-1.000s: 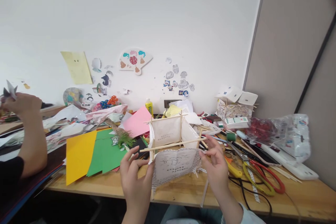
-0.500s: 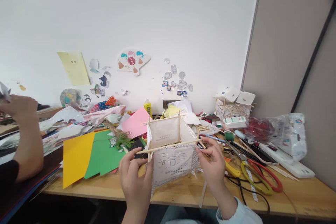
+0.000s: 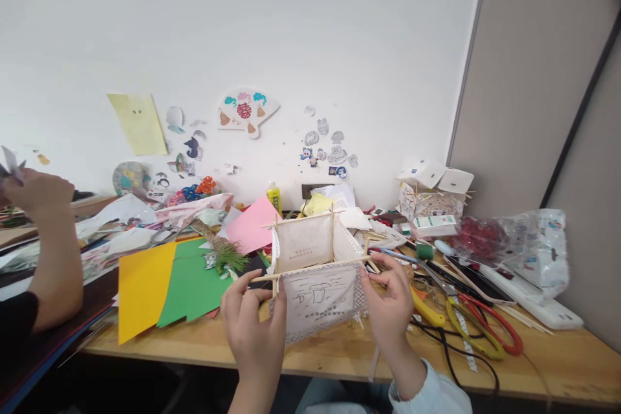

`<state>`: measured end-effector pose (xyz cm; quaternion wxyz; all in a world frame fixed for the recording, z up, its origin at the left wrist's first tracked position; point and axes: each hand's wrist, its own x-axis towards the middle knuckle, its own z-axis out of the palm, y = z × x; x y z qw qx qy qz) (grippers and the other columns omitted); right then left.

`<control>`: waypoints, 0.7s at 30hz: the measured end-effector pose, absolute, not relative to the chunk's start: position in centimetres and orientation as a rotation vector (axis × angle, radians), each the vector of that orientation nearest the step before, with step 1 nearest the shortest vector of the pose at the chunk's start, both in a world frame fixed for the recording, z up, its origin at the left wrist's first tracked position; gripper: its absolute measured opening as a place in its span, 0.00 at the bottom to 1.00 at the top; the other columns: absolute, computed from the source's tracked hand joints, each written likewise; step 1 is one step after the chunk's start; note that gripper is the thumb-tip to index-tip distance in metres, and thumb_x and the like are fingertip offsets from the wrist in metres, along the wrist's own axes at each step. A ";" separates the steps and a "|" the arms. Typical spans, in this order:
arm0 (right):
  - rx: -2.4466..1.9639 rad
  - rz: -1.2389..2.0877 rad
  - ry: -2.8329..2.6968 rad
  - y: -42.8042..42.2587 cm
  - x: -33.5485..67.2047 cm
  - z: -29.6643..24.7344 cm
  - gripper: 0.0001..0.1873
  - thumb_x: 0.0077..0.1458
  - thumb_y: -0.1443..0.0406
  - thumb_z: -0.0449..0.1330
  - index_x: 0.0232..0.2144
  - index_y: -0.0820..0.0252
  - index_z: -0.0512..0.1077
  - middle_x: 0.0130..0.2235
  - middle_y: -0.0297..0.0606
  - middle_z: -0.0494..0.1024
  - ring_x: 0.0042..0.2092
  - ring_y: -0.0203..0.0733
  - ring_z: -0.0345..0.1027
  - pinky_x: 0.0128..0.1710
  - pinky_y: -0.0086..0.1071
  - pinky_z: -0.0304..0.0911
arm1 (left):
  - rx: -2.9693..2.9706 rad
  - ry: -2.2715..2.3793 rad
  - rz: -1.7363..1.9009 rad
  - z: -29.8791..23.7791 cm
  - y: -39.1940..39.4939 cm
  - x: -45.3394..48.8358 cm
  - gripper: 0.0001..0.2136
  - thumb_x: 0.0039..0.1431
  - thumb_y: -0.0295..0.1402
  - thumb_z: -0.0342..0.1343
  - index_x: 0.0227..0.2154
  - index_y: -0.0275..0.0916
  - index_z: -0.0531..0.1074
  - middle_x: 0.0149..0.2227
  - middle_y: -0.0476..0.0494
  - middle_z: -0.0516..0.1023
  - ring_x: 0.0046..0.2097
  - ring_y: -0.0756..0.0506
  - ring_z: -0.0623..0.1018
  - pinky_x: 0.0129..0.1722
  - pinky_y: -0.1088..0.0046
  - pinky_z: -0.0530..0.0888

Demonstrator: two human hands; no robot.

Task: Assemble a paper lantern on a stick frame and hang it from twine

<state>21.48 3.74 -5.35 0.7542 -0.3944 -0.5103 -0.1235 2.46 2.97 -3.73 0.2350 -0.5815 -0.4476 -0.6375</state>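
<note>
- Fingers (image 3: 239, 290) of the left hand (image 3: 255, 333) pinch the frame (image 3: 317, 301) at its near left corner
- Right hand (image 3: 389, 294): fingers pinching its near right corner
- Frame upright over the surface (image 3: 204, 346), near its front edge
- Green sheet (image 3: 194, 284), then yellow sheet (image 3: 145, 294), to its left; spool (image 3: 424, 251) to its right
- Co-worker's hand (image 3: 41, 194) far left, gripping paper (image 3: 13, 165)

I count one box-shaped frame of thin wooden sticks and white paper panels (image 3: 317, 307), one left hand (image 3: 255, 323) and one right hand (image 3: 391, 301), plus one co-worker's hand (image 3: 36, 191). Further, I find one orange-yellow paper sheet (image 3: 145, 291), at least two green paper sheets (image 3: 194, 284), one pink paper sheet (image 3: 253, 223), one yellow bottle (image 3: 274, 197), one green thread spool (image 3: 425, 251) and two white boxy pieces (image 3: 424, 173). On my side, the overlapping loose papers (image 3: 130, 239) are impossible to count exactly.
</note>
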 end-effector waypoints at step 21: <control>-0.866 -0.394 -1.145 4.2 21.4 -5.7 0.12 0.53 0.71 0.59 0.24 0.56 0.60 0.41 0.42 0.75 0.46 0.45 0.70 0.49 0.49 0.61 | -1.574 -1.225 -1.701 -3.4 2.9 2.6 0.10 0.56 0.29 0.56 0.23 0.42 0.61 0.39 0.38 0.72 0.45 0.40 0.71 0.45 0.57 0.66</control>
